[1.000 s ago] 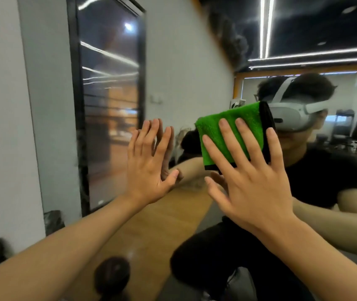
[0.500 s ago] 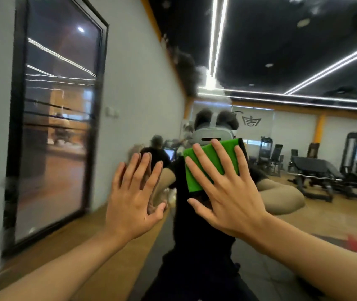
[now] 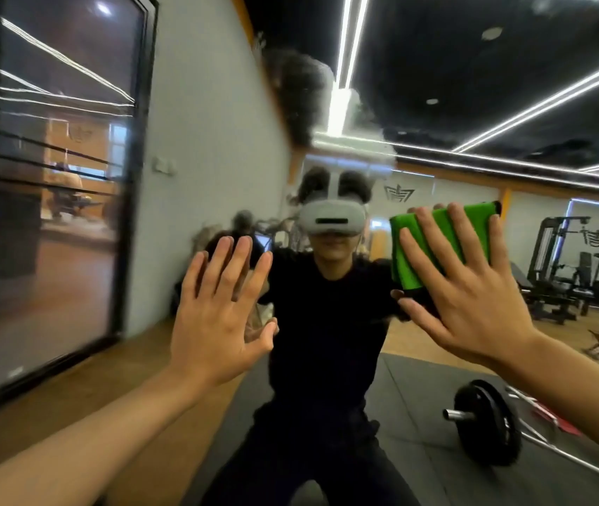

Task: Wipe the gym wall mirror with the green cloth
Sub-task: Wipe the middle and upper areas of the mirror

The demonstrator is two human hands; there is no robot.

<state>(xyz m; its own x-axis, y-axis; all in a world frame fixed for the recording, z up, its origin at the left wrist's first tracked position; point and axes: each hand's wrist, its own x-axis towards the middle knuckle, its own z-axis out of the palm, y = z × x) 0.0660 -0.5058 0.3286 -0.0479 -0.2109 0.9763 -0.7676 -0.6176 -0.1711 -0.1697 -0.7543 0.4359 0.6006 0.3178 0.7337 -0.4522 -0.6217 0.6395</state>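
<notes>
Right hand (image 3: 473, 297), fingers straight and spread, presses folded cloth (image 3: 444, 219) flat on mirror (image 3: 418, 378), at head height. Left hand (image 3: 217, 315) wide, palm braced on mirror, empty. Wiping judged under way; no streaks visible, so cleaned share cannot be told.

Colours only:
- cloth (image 3: 405, 268): bright green, plain, with a black strip along its bottom and right edges
- headset (image 3: 331, 219): pale grey-white, black slot on the front
- T-shirt (image 3: 327, 304): plain black
- wall (image 3: 210, 140), left: light grey
- door frame (image 3: 135, 177), far left: black
- ceiling (image 3: 473, 67): black, crossed by white light strips (image 3: 343, 49)
- pillar (image 3: 506, 204), far right: orange
- floor (image 3: 72, 388): warm wood brown
- mat (image 3: 418, 388): dark grey
- weight plate (image 3: 487, 425): black
- bar end (image 3: 458, 414): chrome
- patch on floor (image 3: 560, 421), near right: red; can't tell what it is
</notes>
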